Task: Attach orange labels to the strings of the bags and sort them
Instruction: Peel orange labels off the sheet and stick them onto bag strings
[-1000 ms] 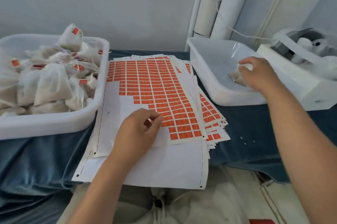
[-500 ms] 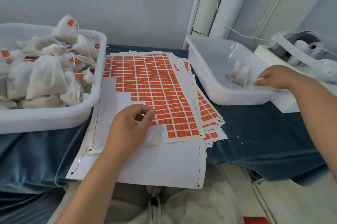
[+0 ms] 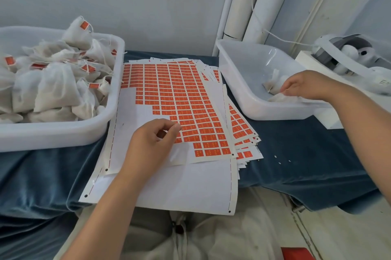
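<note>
On the surface (image 3: 296,154), two tubs, the left tub (image 3: 63,133) full and the right tub (image 3: 243,90) nearly empty, flank stacked label sheets (image 3: 190,101); the left hand (image 3: 152,143) pinches one label (image 3: 179,139) and the right hand (image 3: 306,86) grips one bag (image 3: 273,85).

Orange all over the sheet (image 3: 135,116): a tight grid of orange labels (image 3: 190,111) with tiny paler marks on white backing, and plain white at the lower left. A dark dashed line and black dots run down the margins. The left tub (image 3: 53,133) is white, heaped with off-white gauzy bags (image 3: 53,90) and orange tags (image 3: 84,25) dotted among them. The right tub (image 3: 264,109) is milky, see-through white. The cloth (image 3: 306,164) is deep blue, the wall (image 3: 127,1) pale grey, the pipes (image 3: 266,6) white. There's a scrap of red (image 3: 296,253) at the bottom edge.
</note>
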`<action>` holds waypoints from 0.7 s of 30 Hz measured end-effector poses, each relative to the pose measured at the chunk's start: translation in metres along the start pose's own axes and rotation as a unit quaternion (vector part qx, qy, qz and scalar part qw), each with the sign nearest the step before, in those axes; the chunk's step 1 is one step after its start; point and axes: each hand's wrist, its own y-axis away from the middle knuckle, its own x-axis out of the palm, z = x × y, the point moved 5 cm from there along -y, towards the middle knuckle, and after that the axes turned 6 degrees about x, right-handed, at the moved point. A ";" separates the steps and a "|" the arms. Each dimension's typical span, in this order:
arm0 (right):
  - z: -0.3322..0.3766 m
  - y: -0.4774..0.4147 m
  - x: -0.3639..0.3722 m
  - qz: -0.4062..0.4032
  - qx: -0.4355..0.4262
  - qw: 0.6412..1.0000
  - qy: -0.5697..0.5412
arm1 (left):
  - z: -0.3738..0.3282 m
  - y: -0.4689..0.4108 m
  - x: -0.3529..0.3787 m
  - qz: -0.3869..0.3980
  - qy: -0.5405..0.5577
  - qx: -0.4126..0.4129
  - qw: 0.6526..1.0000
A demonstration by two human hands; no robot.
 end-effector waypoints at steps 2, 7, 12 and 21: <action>-0.003 -0.001 -0.002 -0.003 0.028 0.998 -0.054 | -0.001 -0.001 0.000 -0.001 0.000 -0.001 1.000; -0.007 0.002 0.000 -0.017 0.061 0.979 -0.195 | -0.002 0.000 0.000 0.006 0.002 -0.002 1.000; 0.015 0.017 -0.030 -0.166 -0.021 0.964 -0.208 | -0.003 0.000 -0.001 0.006 0.001 -0.003 1.000; 0.105 0.076 -0.068 -0.186 -0.146 0.940 -0.244 | -0.014 0.004 -0.002 0.010 -0.007 0.014 1.000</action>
